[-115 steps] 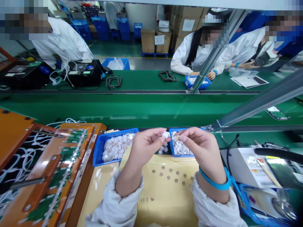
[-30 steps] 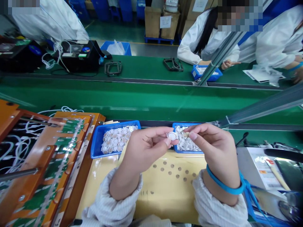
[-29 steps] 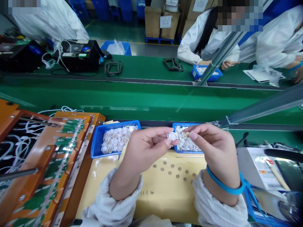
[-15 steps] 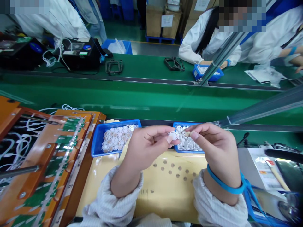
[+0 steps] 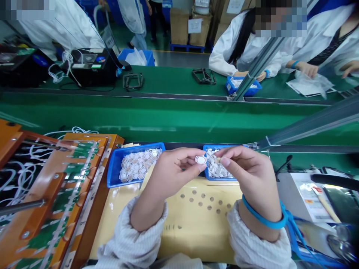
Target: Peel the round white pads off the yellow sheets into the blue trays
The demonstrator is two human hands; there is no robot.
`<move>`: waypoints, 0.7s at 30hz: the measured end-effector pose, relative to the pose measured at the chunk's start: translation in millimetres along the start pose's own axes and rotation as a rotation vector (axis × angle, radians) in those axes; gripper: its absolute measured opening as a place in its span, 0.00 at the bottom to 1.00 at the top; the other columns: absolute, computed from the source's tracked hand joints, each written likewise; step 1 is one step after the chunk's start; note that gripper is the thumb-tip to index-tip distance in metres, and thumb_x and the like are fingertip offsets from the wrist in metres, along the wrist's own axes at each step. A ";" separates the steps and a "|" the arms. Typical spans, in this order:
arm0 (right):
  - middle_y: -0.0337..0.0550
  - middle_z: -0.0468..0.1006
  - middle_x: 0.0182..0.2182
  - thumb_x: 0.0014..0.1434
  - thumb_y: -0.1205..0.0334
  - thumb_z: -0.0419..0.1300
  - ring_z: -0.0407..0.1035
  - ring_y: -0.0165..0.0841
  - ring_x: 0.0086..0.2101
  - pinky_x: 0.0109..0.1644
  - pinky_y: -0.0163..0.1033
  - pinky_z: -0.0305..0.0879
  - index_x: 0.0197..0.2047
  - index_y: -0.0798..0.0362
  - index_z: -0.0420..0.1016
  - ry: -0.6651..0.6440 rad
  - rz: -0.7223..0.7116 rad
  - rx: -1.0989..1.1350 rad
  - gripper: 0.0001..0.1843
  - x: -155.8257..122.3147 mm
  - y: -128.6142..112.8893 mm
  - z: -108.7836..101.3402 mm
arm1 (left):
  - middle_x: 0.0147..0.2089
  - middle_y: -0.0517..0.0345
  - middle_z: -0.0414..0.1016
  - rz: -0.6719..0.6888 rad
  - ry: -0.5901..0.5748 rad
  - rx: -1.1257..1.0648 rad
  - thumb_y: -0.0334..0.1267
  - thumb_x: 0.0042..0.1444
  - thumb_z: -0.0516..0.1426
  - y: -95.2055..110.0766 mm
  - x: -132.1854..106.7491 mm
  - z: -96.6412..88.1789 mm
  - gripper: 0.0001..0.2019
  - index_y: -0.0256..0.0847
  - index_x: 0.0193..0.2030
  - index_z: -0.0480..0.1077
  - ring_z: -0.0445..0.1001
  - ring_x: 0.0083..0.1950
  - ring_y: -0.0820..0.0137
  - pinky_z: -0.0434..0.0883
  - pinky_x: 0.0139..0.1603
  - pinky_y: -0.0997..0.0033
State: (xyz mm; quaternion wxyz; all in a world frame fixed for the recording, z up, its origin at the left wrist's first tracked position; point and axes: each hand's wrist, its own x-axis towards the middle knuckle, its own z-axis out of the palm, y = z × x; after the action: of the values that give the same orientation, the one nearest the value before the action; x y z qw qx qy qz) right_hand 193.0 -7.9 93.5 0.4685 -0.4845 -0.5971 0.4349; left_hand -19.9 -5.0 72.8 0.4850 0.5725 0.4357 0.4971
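Between the thumb and fingers of my left hand (image 5: 175, 172) is a small round white disc (image 5: 201, 160), its flat face turned toward me. Just to the right, my right hand (image 5: 251, 168) pinches a small pale piece (image 5: 218, 160), mostly hidden by the fingertips. Behind both hands stands a blue bin (image 5: 206, 173) of similar white discs. A second blue bin (image 5: 110, 175), also full of round discs, is left of my left hand. Below the hands, several small grey discs (image 5: 203, 195) lie spread on the yellowish work surface (image 5: 196, 231).
An orange fixture with green circuit boards (image 5: 63, 194) fills the left side. A metal post (image 5: 305, 125) slants in from the right, above a white box (image 5: 300, 198). Across the green bench (image 5: 168, 80), people in white coats work beside another blue bin (image 5: 230, 89).
The white disc in my left hand has tilted to show more of its face. My hands stay close together. In the background, a co-worker's hands have moved onto a clear bag.
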 end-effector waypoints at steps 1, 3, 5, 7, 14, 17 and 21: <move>0.40 0.86 0.41 0.67 0.58 0.70 0.79 0.39 0.43 0.47 0.43 0.72 0.36 0.46 0.82 -0.013 0.005 0.012 0.06 0.4 0.4 0.8 | 0.36 0.60 0.86 0.016 0.002 0.020 0.30 0.55 0.72 -0.4 0.0 0.2 0.14 0.46 0.48 0.85 0.85 0.34 0.73 0.81 0.34 0.84; 0.41 0.86 0.41 0.67 0.58 0.70 0.79 0.39 0.42 0.46 0.43 0.72 0.37 0.46 0.82 -0.040 0.010 0.022 0.05 1.3 0.8 2.3 | 0.39 0.59 0.86 0.050 -0.012 0.035 0.29 0.55 0.72 -0.9 0.0 1.3 0.15 0.46 0.49 0.85 0.85 0.36 0.72 0.82 0.37 0.81; 0.42 0.86 0.41 0.67 0.59 0.69 0.79 0.40 0.42 0.45 0.43 0.72 0.37 0.46 0.82 -0.068 0.007 0.010 0.05 2.2 0.5 3.5 | 0.41 0.59 0.86 0.093 -0.035 0.043 0.28 0.56 0.71 -1.0 0.3 2.8 0.16 0.47 0.50 0.84 0.85 0.37 0.73 0.83 0.38 0.80; 0.41 0.86 0.40 0.68 0.60 0.69 0.78 0.39 0.41 0.44 0.43 0.71 0.37 0.46 0.82 -0.096 0.005 -0.011 0.06 2.9 -0.9 4.4 | 0.42 0.60 0.86 0.150 -0.056 0.067 0.27 0.57 0.70 -0.6 1.1 4.2 0.15 0.47 0.50 0.84 0.84 0.36 0.74 0.82 0.38 0.81; 0.39 0.84 0.34 0.68 0.62 0.66 0.75 0.37 0.36 0.41 0.42 0.67 0.36 0.47 0.80 -0.116 0.014 -0.082 0.07 2.4 -7.8 6.0 | 0.37 0.62 0.84 0.266 -0.062 0.240 0.28 0.58 0.71 2.6 4.7 4.3 0.12 0.45 0.47 0.83 0.80 0.31 0.76 0.77 0.34 0.81; 0.39 0.83 0.33 0.68 0.61 0.66 0.74 0.36 0.35 0.40 0.42 0.67 0.36 0.47 0.81 -0.123 0.020 -0.119 0.07 2.2 -8.1 6.3 | 0.36 0.62 0.83 0.322 -0.055 0.318 0.28 0.56 0.73 2.3 5.9 3.3 0.13 0.43 0.46 0.83 0.78 0.31 0.76 0.76 0.34 0.80; 0.39 0.84 0.33 0.68 0.59 0.66 0.74 0.37 0.35 0.41 0.42 0.67 0.35 0.48 0.81 -0.143 0.025 -0.146 0.07 3.4 -7.4 7.8 | 0.35 0.62 0.80 0.334 -0.063 0.341 0.29 0.57 0.72 1.4 6.6 3.4 0.12 0.43 0.46 0.83 0.77 0.32 0.75 0.75 0.34 0.79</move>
State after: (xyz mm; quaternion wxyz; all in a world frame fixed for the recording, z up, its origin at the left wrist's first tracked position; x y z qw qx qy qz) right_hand 183.8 -6.2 99.7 0.3827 -0.4926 -0.6531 0.4293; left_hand -15.7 0.8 75.0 0.3056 0.7254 0.3974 0.4717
